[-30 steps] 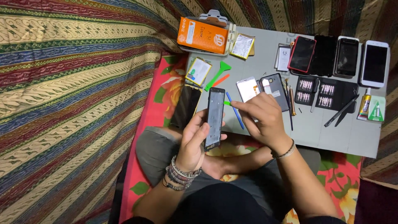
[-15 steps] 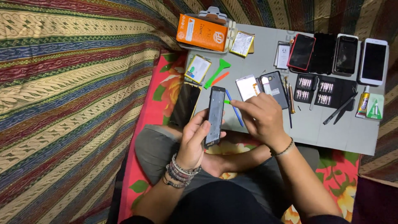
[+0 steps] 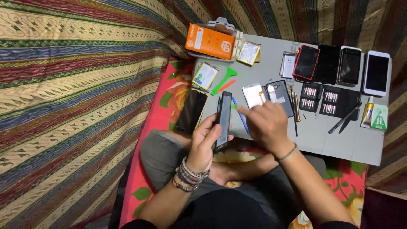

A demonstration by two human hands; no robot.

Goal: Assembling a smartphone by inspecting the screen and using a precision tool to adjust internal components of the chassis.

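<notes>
While the left hand (image 3: 207, 142) keeps the dark phone (image 3: 223, 121) gripped on edge above the lap, just in front of the grey work mat (image 3: 322, 135), the right hand (image 3: 265, 125) has shifted since a second ago: its index finger (image 3: 245, 111) now stretches toward the phone's upper side, closer than before. The right hand holds nothing that can be made out. A blue pry tool (image 3: 242, 121) lies just behind, and the green spudger (image 3: 227, 78) rests untouched, so the work looks centred on the phone's edge.

The dark slab phone (image 3: 223, 120) stands on edge between both hands. Behind it lies the grey work mat (image 3: 322, 135), 4 flat phones (image 3: 341, 65) lining its far edge. The orange cardboard box (image 3: 210, 41) sits at the far left corner.
</notes>
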